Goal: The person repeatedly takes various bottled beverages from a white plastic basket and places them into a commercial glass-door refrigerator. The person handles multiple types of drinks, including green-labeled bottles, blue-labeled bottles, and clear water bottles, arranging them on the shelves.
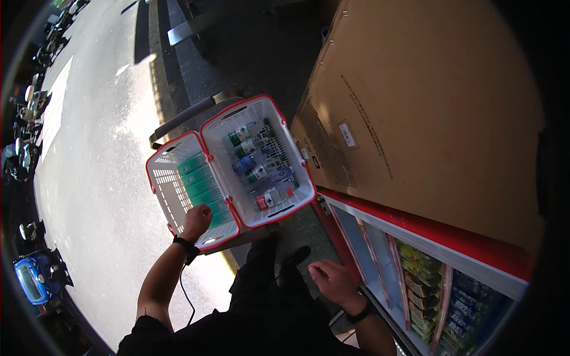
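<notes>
Between basket rim (300,204) and freezer edge (339,238), right hand (336,283) has room.

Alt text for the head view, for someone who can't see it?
A person's curled left hand is over a red-rimmed white basket of green packs, beside a matching basket of plastic bottles. The right hand is near a red-edged case of packets, below brown cardboard; sunlit pavement lies left.
</notes>
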A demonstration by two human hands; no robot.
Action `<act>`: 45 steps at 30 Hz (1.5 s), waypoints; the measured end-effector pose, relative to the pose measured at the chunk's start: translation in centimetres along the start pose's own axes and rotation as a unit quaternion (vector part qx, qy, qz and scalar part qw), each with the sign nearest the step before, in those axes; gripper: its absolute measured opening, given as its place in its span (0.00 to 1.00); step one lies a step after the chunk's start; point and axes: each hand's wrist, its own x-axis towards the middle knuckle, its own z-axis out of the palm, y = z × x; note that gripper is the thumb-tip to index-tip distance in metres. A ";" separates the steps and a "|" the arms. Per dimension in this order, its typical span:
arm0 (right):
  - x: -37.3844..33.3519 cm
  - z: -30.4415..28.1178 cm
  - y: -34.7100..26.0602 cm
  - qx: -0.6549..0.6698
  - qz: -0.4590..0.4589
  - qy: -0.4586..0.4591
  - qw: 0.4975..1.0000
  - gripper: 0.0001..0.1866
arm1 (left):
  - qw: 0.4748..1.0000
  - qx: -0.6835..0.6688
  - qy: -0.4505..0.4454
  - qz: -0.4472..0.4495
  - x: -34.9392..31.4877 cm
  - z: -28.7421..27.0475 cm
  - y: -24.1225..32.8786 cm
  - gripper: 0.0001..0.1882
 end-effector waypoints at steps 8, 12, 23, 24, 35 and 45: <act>-11.8 -7.0 1.5 0.011 -0.075 0.106 0.991 0.10 | 0.988 0.009 0.013 0.153 -12.4 -2.5 14.6 0.06; -16.8 -11.6 -0.7 -0.029 -0.160 0.258 0.952 0.07 | 0.970 0.044 0.031 0.238 -15.9 -2.9 22.8 0.07; -32.9 -24.9 -11.4 -0.202 -0.273 0.703 0.625 0.13 | 0.883 -0.010 0.005 0.470 -24.5 -5.5 39.6 0.07; -33.8 -25.8 -12.1 -0.217 -0.257 0.718 0.610 0.16 | 0.886 -0.003 -0.003 0.463 -25.1 -5.6 40.4 0.07; -34.7 -34.8 -14.9 -0.101 -0.050 0.677 0.728 0.42 | 0.819 -0.026 -0.028 0.572 -30.2 -6.4 47.8 0.08; -35.7 -31.8 -12.2 -0.047 -0.172 0.703 0.688 0.38 | 0.795 0.002 -0.061 0.604 -32.8 -7.1 49.7 0.10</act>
